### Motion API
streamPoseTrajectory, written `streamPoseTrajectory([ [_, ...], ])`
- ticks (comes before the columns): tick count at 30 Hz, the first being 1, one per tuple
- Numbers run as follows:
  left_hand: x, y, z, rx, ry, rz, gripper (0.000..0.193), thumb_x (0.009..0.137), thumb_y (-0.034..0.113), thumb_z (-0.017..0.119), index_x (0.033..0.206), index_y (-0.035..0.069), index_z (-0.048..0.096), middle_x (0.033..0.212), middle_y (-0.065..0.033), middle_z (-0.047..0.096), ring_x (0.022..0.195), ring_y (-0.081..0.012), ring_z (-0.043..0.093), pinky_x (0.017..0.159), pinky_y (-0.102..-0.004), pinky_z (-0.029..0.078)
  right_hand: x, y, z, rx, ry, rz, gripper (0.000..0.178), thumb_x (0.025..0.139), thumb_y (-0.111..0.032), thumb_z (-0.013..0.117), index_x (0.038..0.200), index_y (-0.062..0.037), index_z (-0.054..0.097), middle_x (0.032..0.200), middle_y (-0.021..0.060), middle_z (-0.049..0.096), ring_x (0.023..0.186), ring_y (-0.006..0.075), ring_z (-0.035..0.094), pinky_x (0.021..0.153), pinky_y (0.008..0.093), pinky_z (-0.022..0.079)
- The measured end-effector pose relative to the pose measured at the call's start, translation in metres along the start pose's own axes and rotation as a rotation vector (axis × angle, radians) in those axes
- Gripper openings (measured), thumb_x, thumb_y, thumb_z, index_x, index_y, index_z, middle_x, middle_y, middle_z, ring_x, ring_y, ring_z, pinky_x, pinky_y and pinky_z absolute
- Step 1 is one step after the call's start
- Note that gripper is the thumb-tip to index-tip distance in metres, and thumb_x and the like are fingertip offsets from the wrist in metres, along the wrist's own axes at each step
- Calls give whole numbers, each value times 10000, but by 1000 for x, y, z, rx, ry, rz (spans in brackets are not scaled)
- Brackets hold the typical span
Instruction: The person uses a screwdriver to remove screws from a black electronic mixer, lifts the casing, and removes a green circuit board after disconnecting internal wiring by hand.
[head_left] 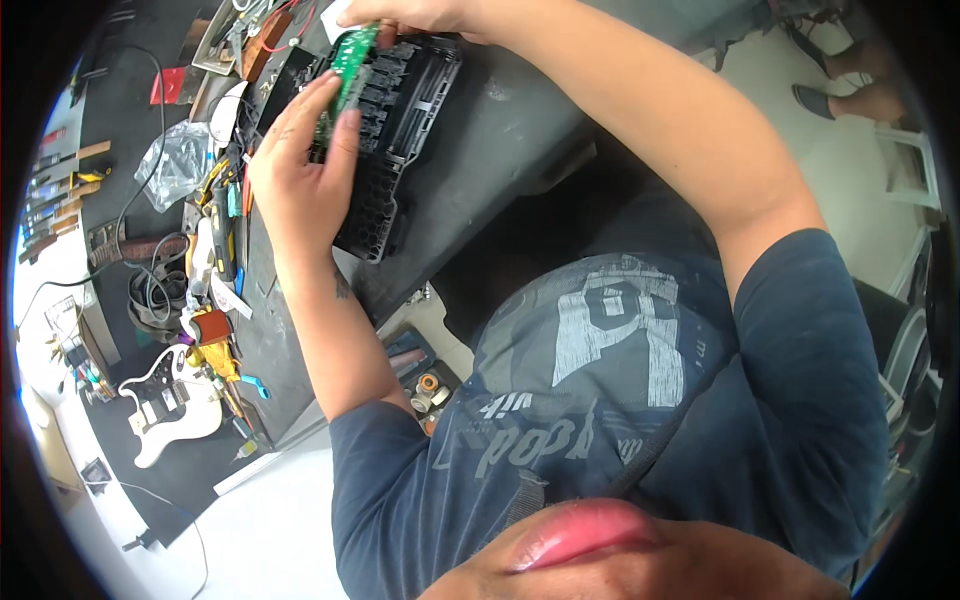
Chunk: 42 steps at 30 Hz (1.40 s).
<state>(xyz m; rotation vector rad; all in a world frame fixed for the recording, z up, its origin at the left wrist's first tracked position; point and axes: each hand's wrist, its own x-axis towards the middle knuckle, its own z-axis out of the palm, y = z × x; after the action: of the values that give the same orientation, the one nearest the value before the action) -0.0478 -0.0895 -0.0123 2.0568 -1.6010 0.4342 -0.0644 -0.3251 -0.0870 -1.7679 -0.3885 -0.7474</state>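
Note:
A long green circuit board point(350, 58) lies lengthwise over a black plastic housing point(420, 100) with ribbed slots and a honeycomb grille, near the top of the view. My left hand point(305, 150) is closed on the board's lower part, with straight fingers along one side and the thumb on the other. At the board's far end, my right hand point(415, 14) pinches it; the fingers are partly cut off by the top edge. A small white piece point(334, 22) shows under the right fingertips; its kind is unclear.
Left of the housing are a clear plastic bag point(178, 165), a yellow-and-black cutter point(224, 235) and coiled cables point(155, 285). A white guitar body point(170, 405) lies nearer. Tools hang along the far-left wall point(60, 195). Another person's feet point(830, 100) appear at upper right.

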Motion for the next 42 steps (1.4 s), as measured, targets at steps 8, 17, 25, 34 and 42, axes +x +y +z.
streamPoseTrajectory([
  [8, -20, -27, -31, -427, 56, -323, 429, 913, 139, 735, 1314, -1, 677, 1243, -115, 736, 1146, -207, 684, 1012, -373, 523, -14, -41, -7, 280, -52, 645, 208, 912, -180, 746, 956, 23, 770, 799, 49, 709, 666, 126, 598, 630, 304, 470],
  [17, -23, -26, -49, -136, -165, -283, 654, 726, 318, 920, 1268, 50, 672, 1191, -103, 695, 1124, -264, 647, 999, -406, 504, -17, -42, -10, 201, -40, 737, 218, 935, -227, 739, 990, -17, 755, 787, -6, 676, 653, 76, 575, 633, 250, 477],
  [25, -19, -10, -41, -24, -121, -236, 661, 700, 340, 941, 1232, 49, 677, 1162, -123, 707, 1112, -311, 661, 983, -408, 510, -11, -51, -16, 270, -81, 736, 405, 971, -278, 732, 1230, 26, 668, 1045, 63, 723, 913, 94, 674, 789, 238, 531],
  [34, -18, 2, -39, 101, -71, -202, 552, 697, 317, 930, 1143, 68, 721, 1167, -80, 705, 1094, -303, 647, 964, -423, 517, -7, -62, -13, 204, -123, 702, 358, 973, -256, 702, 1253, -35, 674, 1009, 38, 719, 893, 76, 664, 769, 240, 529],
  [42, -21, -4, -41, 113, -32, 73, 304, 702, 99, 854, 982, 69, 738, 1031, -65, 715, 946, -298, 670, 821, -418, 552, 34, -87, -26, -417, -557, 10, 642, 821, -400, 819, 1366, -128, 617, 1333, 113, 620, 1235, 236, 583, 1055, 363, 472],
])
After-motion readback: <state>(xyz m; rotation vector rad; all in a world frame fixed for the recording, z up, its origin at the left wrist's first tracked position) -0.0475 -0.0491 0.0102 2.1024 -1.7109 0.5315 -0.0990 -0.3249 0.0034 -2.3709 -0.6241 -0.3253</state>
